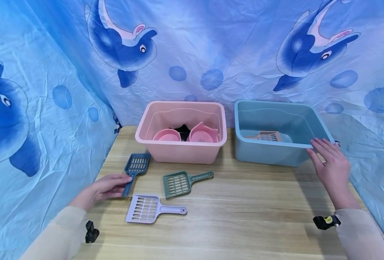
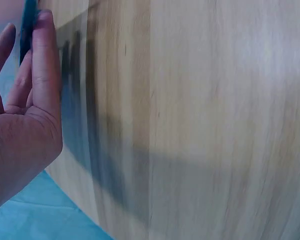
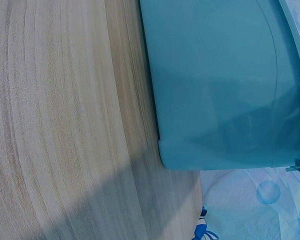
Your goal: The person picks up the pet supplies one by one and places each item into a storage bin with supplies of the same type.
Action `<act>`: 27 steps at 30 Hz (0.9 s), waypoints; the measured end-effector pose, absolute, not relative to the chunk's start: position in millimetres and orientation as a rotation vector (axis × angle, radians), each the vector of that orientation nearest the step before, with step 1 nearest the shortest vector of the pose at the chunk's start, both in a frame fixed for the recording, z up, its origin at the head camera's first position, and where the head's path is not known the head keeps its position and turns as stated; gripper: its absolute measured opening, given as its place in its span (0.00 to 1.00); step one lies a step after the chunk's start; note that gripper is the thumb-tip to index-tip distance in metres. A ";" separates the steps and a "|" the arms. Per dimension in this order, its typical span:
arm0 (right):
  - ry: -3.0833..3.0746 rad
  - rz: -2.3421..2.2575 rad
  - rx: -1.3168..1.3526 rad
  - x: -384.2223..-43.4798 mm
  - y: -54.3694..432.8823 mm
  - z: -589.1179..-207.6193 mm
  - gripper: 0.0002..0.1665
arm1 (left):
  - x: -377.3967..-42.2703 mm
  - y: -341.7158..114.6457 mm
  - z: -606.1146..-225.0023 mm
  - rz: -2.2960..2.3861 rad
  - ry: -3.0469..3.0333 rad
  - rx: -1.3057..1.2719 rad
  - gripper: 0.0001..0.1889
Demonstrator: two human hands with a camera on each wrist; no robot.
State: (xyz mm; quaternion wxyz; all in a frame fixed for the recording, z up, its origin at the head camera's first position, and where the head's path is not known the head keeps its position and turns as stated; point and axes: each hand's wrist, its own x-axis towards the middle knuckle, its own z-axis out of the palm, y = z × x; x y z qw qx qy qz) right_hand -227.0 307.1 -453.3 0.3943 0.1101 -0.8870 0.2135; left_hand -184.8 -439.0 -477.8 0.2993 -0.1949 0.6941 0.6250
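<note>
Dark blue plastic shows at the person's left hand point(image 1: 111, 186), which pinches the handle of a slotted scoop point(image 1: 134, 172) between thumb and fingers. The scoop is over the left part of the wooden surface point(image 1: 244, 216), its head near the front of a pink bin point(image 1: 182, 153). From the left wrist, the palm and nearly straight fingers appear beside the hand's shadow, but only an edge of the scoop; whether it touches the surface, I cannot tell.

The right hand point(image 1: 332, 163) rests on the front right corner of a blue bin point(image 1: 267, 153), fingers loosely extended over the rim. The right wrist view shows that bin's outer wall and lower corner, with only slivers of the hand at the picture's edge.

Only the head view looks inside: a peach scoop point(image 1: 269, 136) lies in the blue bin, and two pink bowls point(image 1: 167, 136) sit with a black object point(image 1: 183, 130) in the pink one. It alone also shows the green scoop point(image 1: 189, 179) and, nearer the person, the lavender scoop point(image 1: 158, 209).
</note>
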 end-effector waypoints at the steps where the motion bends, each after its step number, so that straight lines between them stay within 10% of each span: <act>1: -2.252 0.542 0.277 -226.8 306.9 -453.1 0.23 | -184.8 -438.3 -478.3 1.678 1.825 -0.521 0.06; 27: -2.260 0.572 0.270 -224.9 307.5 -453.3 0.23 | -153.6 -447.8 -420.9 1.821 1.840 -0.372 0.02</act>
